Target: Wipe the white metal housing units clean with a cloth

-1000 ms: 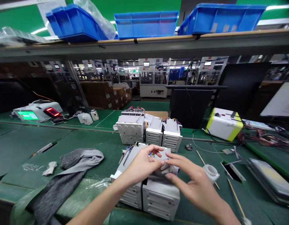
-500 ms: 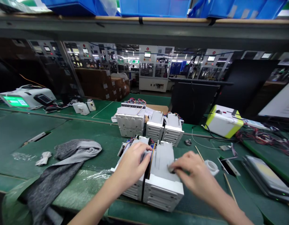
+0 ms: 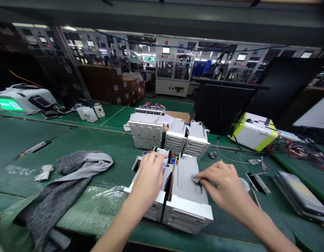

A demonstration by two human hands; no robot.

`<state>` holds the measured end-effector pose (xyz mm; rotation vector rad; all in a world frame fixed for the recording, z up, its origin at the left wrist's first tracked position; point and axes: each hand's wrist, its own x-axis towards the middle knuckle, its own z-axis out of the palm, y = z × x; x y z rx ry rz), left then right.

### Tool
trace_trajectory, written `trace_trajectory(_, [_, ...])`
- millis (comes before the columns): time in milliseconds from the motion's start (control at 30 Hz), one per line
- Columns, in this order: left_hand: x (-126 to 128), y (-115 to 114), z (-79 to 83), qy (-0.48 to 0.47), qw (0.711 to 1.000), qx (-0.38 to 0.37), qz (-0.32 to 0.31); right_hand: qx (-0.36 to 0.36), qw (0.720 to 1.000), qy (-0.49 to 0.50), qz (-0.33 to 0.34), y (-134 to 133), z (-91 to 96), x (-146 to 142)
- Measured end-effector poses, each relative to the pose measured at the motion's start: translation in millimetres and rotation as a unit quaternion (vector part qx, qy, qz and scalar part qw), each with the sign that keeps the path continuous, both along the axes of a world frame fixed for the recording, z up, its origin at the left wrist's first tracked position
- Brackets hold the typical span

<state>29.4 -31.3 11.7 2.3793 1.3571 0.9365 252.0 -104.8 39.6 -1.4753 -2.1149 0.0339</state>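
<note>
Two grey-and-white metal battery-like units stand side by side in front of me. Over the left unit (image 3: 155, 210) lies my left hand (image 3: 150, 173), its fingers stretched forward across the top and holding nothing. My right hand (image 3: 222, 180) pinches a small crumpled grey wad (image 3: 195, 179) between thumb and fingers. That wad touches the grey top of the right unit (image 3: 186, 178), near its right edge. A strip of coloured wires (image 3: 173, 175) runs down the gap between the two units.
Behind stand similar units (image 3: 146, 131). Left lie a grey cloth (image 3: 85, 164) and a crumpled white scrap (image 3: 44, 173) on the green bench (image 3: 106, 138). Right are a tape roll (image 3: 244, 183), stacked flat grey devices (image 3: 300, 192) and a white-and-yellow box (image 3: 253, 133).
My view has tilted down a little. My left hand has moved off the gap onto the left unit. The right hand's wad has shifted slightly forward along the right unit's top.
</note>
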Motion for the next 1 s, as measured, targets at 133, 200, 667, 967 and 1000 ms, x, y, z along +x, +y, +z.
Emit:
trace_trajectory(133, [0.4,-0.2,-2.0,0.012,1.0,0.001,0.01,0.023,0.998,0.047,0.028,-0.1,8.4,-9.8])
trace_trajectory(200, [-0.1,-0.1,-1.9,0.015,1.0,0.001,0.015,0.018,0.995,0.057,0.079,-5.7,12.1,-24.2])
trace_trajectory(667, [1.4,-3.7,0.2,0.02,0.999,0.0,0.037,-0.038,0.99,-0.083,0.108,-23.2,37.2,13.0])
trace_trajectory(967, [0.3,-3.7,-1.0,0.016,0.999,0.005,0.042,-0.015,1.0,0.018,0.009,5.9,20.9,8.4])
trace_trajectory(1000, [0.7,-3.1,-1.1,0.014,0.999,0.005,0.042,-0.036,0.999,0.026,-0.009,8.1,19.0,13.3])
